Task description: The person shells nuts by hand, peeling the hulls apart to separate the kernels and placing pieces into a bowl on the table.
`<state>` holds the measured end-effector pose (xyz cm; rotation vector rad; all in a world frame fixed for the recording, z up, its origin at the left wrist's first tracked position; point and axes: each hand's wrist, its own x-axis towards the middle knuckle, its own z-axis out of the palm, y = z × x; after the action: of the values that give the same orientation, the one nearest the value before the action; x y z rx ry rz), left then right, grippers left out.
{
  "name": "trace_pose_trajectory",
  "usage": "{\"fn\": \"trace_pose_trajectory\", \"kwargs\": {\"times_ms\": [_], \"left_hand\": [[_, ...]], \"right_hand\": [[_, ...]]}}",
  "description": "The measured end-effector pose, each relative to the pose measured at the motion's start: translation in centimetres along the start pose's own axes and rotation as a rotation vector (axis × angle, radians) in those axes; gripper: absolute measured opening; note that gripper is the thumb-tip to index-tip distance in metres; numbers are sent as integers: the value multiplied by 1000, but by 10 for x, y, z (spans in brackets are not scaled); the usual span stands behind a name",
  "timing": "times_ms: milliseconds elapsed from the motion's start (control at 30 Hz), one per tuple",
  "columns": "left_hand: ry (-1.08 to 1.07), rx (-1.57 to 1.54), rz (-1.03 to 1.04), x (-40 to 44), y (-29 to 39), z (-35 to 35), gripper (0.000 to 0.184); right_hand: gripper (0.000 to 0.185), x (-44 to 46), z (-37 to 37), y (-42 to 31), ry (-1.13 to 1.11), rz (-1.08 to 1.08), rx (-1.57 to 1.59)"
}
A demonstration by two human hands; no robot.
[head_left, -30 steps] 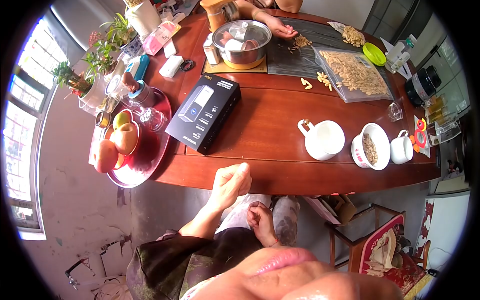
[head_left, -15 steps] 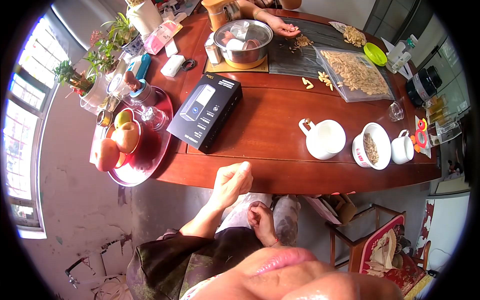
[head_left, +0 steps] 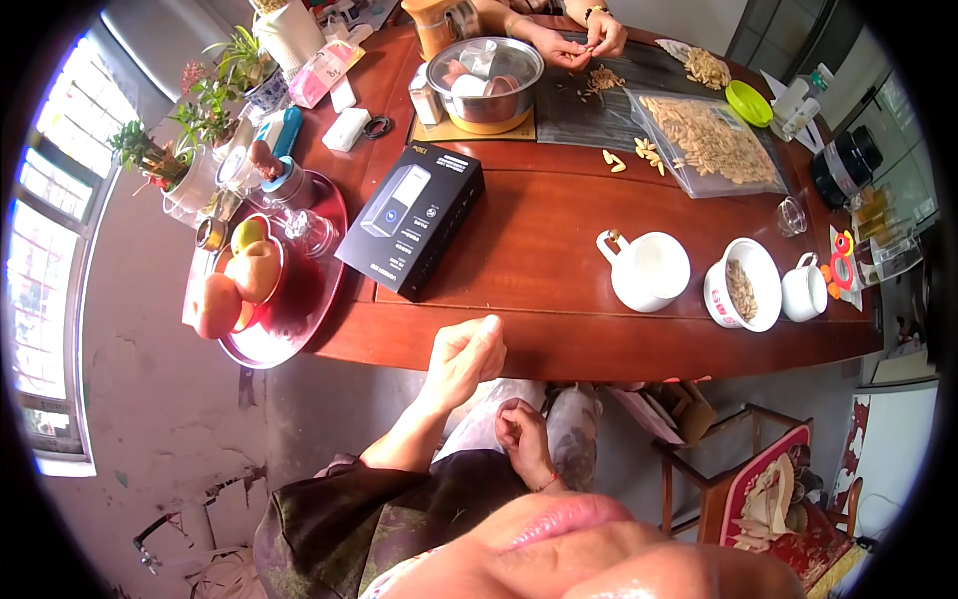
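1. Progress: the wearer's hands had nothing visibly under way. Left hand, lower center of frame, had fingers curled in tight, thumb on top; couldn't tell if anything was hidden inside. It overlapped the near edge; contact couldn't be told.
2. Right hand lay lower, over the lap, fingers loosely bent; couldn't tell how far closed.
3. Black box, left of center, sat nearest the left hand, apart from it, looking unopened.
4. Co-worker's hands met at top center, near a small pile on the dark mat. Nuts filled much of a bag, upper right; plenty left there, by my judgement.
5. Room: widest gap on the surface ran from black box to white mug, center. Tray limited the left; white bowl stood close to the near edge, right.
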<state>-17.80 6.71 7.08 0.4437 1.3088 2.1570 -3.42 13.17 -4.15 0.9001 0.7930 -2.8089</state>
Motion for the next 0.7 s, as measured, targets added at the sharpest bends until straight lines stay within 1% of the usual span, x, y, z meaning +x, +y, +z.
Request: {"fn": "trace_pose_trajectory", "kwargs": {"times_ms": [700], "left_hand": [[27, -4, -2, 1, -4, -1, 42]], "right_hand": [[8, -8, 0, 1, -17, 21, -4]]}}
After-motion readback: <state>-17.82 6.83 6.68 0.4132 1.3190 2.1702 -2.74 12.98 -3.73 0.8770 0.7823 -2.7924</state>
